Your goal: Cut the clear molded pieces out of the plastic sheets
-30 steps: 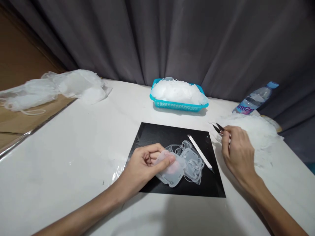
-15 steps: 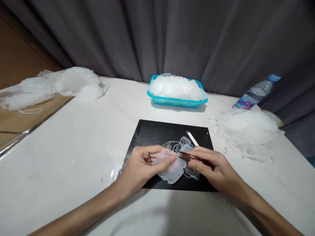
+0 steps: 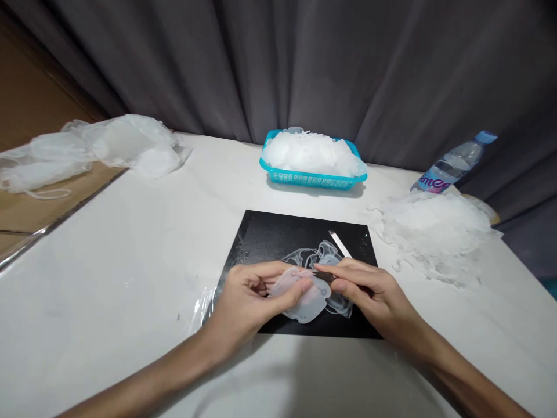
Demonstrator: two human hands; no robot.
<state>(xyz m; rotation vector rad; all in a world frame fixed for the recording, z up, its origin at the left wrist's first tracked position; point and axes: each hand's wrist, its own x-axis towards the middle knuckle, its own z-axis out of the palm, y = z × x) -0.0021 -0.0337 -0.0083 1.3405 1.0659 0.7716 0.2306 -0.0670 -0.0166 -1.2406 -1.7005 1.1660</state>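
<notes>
My left hand pinches a thin translucent plastic piece, rounded with notched edges and small holes, between thumb and fingers. Dark pointed tweezers are in my right hand, their tips together at the piece's upper edge. Both hands are over a black mat. On the mat, partly behind my hands, lie more clear, curled plastic pieces. A slim silver-white tool rests just beyond my right hand, its lower end hidden.
A blue basket heaped with translucent pieces stands at the back. To the right are a pile of thin clear scraps and a water bottle. White plastic bags lie at the left, partly on cardboard.
The tweezers' tips, apart before, have come together at the edge of the plastic piece. My right index finger has stretched forward along them, and the piece has tilted slightly.
</notes>
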